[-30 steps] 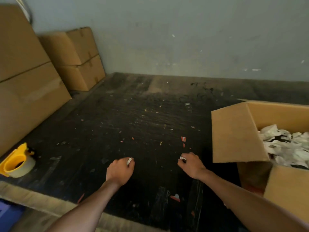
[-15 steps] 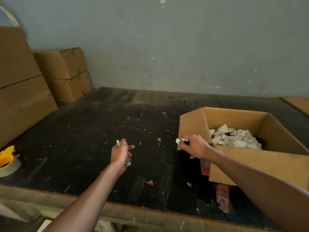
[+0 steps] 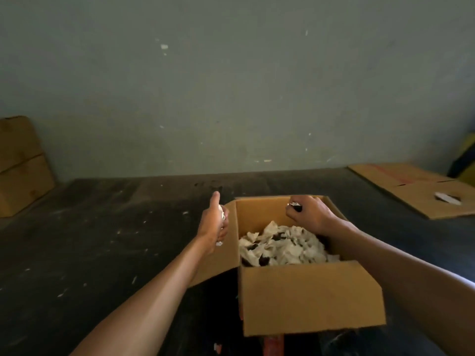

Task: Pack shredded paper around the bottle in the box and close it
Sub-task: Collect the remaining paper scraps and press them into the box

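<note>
An open cardboard box (image 3: 308,296) stands on the dark table in front of me, filled with pale shredded paper (image 3: 282,244). The bottle is hidden under the paper. My left hand (image 3: 214,222) hovers just left of the box's left flap and grips a small wad of paper scraps. My right hand (image 3: 307,214) is over the box's far side, above the paper, with its fingers curled round a few scraps. The box flaps stand open.
A flattened cardboard sheet (image 3: 416,191) lies at the back right of the table with a small white object on it. Stacked brown cartons (image 3: 20,165) stand at the far left against the wall. Small paper bits dot the dark tabletop (image 3: 102,240).
Both hands lifted from the tabletop with picked-up scraps and moved right to the box; my view swung right, bringing the box to the centre. The tape dispenser left the view.
</note>
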{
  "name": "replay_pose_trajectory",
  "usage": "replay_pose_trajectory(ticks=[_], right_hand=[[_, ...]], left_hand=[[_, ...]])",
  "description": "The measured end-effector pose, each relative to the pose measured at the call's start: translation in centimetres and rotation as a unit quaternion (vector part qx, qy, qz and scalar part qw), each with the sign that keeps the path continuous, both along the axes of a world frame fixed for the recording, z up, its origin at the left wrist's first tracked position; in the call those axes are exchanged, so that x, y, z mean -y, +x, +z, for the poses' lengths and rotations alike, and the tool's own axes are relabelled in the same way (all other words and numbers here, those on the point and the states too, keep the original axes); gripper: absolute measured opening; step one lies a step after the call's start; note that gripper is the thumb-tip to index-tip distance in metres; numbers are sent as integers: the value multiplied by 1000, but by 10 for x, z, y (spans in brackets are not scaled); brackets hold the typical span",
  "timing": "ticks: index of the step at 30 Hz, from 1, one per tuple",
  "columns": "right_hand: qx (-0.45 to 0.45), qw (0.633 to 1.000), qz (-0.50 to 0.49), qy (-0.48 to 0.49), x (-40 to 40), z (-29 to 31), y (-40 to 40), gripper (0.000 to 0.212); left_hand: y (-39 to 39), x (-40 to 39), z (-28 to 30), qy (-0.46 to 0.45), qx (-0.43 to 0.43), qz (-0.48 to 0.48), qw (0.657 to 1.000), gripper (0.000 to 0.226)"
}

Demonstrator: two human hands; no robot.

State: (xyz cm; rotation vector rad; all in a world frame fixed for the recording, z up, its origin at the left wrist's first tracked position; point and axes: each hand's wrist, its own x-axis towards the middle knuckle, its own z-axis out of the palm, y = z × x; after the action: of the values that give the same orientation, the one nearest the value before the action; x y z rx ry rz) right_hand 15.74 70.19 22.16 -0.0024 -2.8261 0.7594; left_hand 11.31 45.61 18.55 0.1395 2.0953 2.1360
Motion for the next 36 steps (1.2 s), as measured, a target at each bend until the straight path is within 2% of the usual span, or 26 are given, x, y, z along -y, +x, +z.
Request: replay_pose_trajectory(ticks=[6,8,12,14,17,19,21,22,24,26,27,28,30,34,36], right_hand=[[42,995,2,-95,-75,-27,-61,15],[68,990,15,-122,-90,-39,-85,13],[132,977,32,-167,-107,-63,-126,29],[150,970,47,-187,-110,-75,-144,36],[162,959,52,-225,-113,-94,-167,43],[181,959,63,-209,-111,-110,-179,47],[225,965,90,-99,-107,-130,-185,52],[268,956,116,-18,-103,-144,-187,55],[333,928,145,84,-97,-176,-187,56],[382,912,134,68,-94,-208,-182,57],[392,912,113,34,-94,-221,-179,58],[395,912,109,24,-94,-234,-178,59],[401,908,119,32,-95,-244,-174,56],[387,900,185,80,-99,-231,-174,54],[370,903,202,83,-100,-214,-178,54]], left_hand=[[-55,-112,-21,-45,-7,-4,999,49],[-70,-131,-29,-54,24,-20,998,49],[-97,-147,-42,-123,57,-49,990,63],[-105,-149,-47,-131,69,-44,988,73],[-113,-145,-60,-136,76,-50,986,74],[-117,-144,-74,-179,89,-71,977,79],[-122,-144,-92,-267,101,-125,950,84],[-125,-145,-101,-330,104,-160,924,84],[-131,-149,-120,-475,113,-227,843,80],[-130,-156,-141,-582,114,-262,761,71],[-126,-161,-151,-607,109,-269,740,67],[-123,-164,-160,-613,107,-271,734,66],[-118,-168,-172,-606,114,-251,746,71],[-120,-170,-161,-635,105,-261,719,74],[-119,-168,-152,-633,90,-260,724,72]])
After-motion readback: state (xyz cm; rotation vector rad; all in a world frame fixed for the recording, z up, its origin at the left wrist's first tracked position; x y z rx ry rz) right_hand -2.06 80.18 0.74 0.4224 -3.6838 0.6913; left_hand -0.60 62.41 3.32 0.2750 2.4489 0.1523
